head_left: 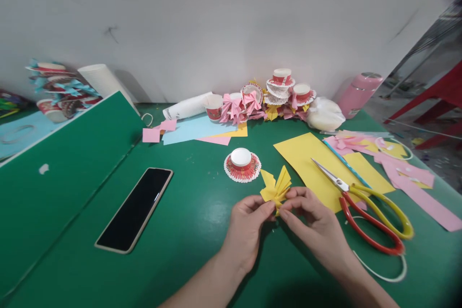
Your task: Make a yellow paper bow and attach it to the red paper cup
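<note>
Between my two hands is a folded yellow paper piece (276, 186), fanned out in pleats at its top. My left hand (249, 221) pinches its lower left side between thumb and fingers. From the right, my right hand (312, 214) grips the lower part with thumb and fingertips. Just beyond sits a paper cup cut into a fringed red-and-white flower shape (241, 158), base upward on the table. Scissors (361, 207) with one red and one yellow handle lie right of my right hand, partly over a yellow paper sheet (299, 154).
A phone (134, 209) lies left on the green table (202, 231), near a raised green board (72, 154). Finished-looking cup flowers (281, 89), stacked cups (189, 106), a white bag (326, 114) and a pink bottle (361, 94) line the wall. A blue pencil (346, 162) and pink scraps (415, 183) lie right.
</note>
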Demonstrator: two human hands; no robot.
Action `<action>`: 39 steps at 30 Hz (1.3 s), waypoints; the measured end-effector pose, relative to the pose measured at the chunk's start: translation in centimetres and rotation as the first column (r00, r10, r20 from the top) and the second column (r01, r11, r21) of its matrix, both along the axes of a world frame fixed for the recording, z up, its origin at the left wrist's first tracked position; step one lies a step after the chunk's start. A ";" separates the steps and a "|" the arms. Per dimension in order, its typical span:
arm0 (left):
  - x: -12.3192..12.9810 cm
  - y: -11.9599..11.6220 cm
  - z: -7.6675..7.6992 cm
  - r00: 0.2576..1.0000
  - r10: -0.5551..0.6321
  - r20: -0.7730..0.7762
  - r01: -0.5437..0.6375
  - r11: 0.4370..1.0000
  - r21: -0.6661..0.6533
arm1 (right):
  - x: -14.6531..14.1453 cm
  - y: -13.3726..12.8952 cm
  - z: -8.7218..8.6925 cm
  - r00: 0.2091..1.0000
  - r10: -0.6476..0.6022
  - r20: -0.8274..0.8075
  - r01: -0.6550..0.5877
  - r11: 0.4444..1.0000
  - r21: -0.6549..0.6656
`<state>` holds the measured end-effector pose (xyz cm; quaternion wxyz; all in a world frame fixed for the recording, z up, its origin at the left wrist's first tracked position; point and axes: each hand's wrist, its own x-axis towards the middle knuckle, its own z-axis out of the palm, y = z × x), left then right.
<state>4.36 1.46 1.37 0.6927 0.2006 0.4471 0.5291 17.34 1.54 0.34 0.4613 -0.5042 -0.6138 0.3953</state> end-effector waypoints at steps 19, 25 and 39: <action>0.1 0.0 -0.5 0.998 0.005 -0.066 -0.004 1.000 0.017 | -0.9 0.0 0.8 0.999 -0.052 0.010 0.053 0.985 -0.162; 0.1 -0.2 -0.6 0.997 -0.011 -0.082 0.013 1.000 0.025 | -0.9 0.1 0.7 0.998 -0.043 -0.036 0.036 0.982 -0.186; 0.1 -0.2 -0.7 0.994 -0.012 -0.107 0.017 0.999 0.038 | -0.8 0.0 0.7 0.999 -0.047 -0.004 0.046 0.988 -0.149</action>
